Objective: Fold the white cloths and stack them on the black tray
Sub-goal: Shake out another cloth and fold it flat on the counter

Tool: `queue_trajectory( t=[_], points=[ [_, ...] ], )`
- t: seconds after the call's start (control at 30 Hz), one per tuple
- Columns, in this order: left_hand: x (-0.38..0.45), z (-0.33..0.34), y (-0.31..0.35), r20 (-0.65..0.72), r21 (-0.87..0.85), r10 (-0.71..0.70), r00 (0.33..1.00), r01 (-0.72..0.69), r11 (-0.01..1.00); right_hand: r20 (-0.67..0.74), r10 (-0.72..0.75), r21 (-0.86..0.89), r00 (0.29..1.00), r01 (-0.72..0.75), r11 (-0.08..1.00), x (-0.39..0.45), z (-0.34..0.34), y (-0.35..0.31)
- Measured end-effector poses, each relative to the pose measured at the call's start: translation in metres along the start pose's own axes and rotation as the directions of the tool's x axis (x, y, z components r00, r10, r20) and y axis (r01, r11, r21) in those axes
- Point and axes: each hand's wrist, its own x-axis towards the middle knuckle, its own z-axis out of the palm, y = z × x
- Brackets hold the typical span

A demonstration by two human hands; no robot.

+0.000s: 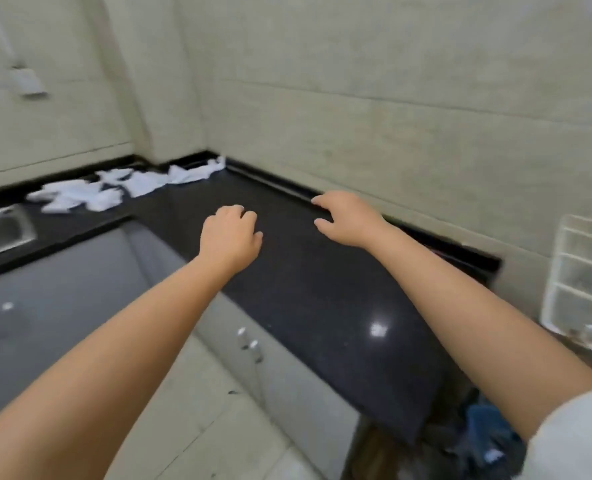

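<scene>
You are standing at the corner of a black stone counter (322, 289) that runs along pale tiled walls (391, 98). Both your bare arms reach forward over it. Your left hand (230, 233) hovers palm down above the counter's near edge, its fingers loosely curled and holding nothing. Your right hand (346, 218) is further out, close to the raised black strip at the back of the counter, also palm down with relaxed, slightly bent fingers — it grips nothing either. Whether either hand touches the stone is unclear.

The white cloths (125, 185) lie well beyond both hands, crumpled and unfolded in a loose row along the back of the counter's left stretch, reaching into the corner where the two walls meet. Just left of them, a metal sink (0, 230) is sunk into the counter at the picture's left edge.

On the far right stands a white wire rack (582, 282), partly cut off by the frame. Below the counter you can see pale cabinet doors (253, 348) with small handles — and a grey floor (62, 289) to the left. A white sleeve (578, 438) shows on your right upper arm at the bottom right corner.
</scene>
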Motion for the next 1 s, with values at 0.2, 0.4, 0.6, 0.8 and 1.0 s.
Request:
queue_trajectory(
  t=[0.2,0.4,0.6,0.8,1.0],
  points=[
    [-0.032,0.0,-0.164,0.012,0.079,-0.309,0.951,0.307,0.949,0.012,-0.186,0.053,0.983,0.185,0.981,0.101,0.062,-0.131],
    [-0.014,0.022,-0.296,0.003,0.161,-0.48,0.877,0.473,0.866,0.053,-0.317,0.138,0.947,0.308,0.942,0.211,0.135,-0.223],
    [0.063,0.047,-0.42,0.03,0.182,-0.568,0.823,0.554,0.812,0.102,-0.384,0.212,0.918,0.357,0.91,0.36,0.184,-0.281],
    [0.118,0.081,-0.519,0.094,0.195,-0.586,0.805,0.562,0.803,0.185,-0.357,0.284,0.916,0.298,0.911,0.481,0.241,-0.321],
    [0.167,0.132,-0.626,0.178,0.182,-0.606,0.775,0.579,0.794,0.278,-0.372,0.311,0.886,0.283,0.907,0.576,0.32,-0.378]
  ],
)
